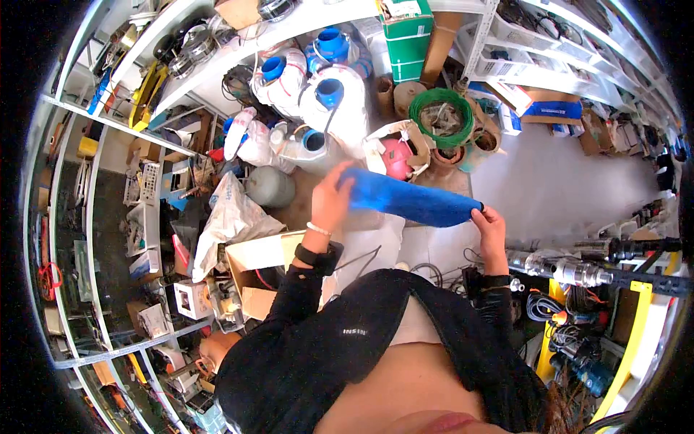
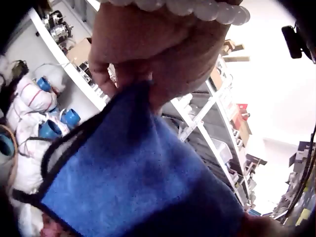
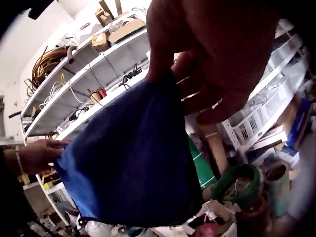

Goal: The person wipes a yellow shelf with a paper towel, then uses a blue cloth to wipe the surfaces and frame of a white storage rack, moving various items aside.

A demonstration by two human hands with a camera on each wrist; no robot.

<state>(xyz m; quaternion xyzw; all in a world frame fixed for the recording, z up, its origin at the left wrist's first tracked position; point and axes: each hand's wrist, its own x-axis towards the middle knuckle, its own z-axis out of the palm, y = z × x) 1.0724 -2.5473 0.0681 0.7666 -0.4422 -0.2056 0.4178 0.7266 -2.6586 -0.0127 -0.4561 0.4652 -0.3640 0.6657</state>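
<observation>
A blue cloth (image 1: 416,200) with black edging is stretched in the air between my two hands, in front of my chest. My left hand (image 1: 331,200), a pale beaded bracelet at its wrist, pinches one end; it looks blurred in the head view. In the left wrist view, the cloth (image 2: 133,168) bunches to a peak under the fingers. At the opposite end, my right hand (image 1: 492,233) pinches a corner between thumb and fingers. From the right wrist view, the cloth (image 3: 133,158) hangs as a broad sheet below that hand.
Beyond the cloth, white-wrapped blue pipe fittings (image 1: 329,94), a green wire coil (image 1: 442,137) and a pink object (image 1: 396,158) crowd the floor. An open cardboard box (image 1: 246,253) sits at left. Loaded shelves surround the area; a yellow-framed rack (image 1: 633,325) stands at right.
</observation>
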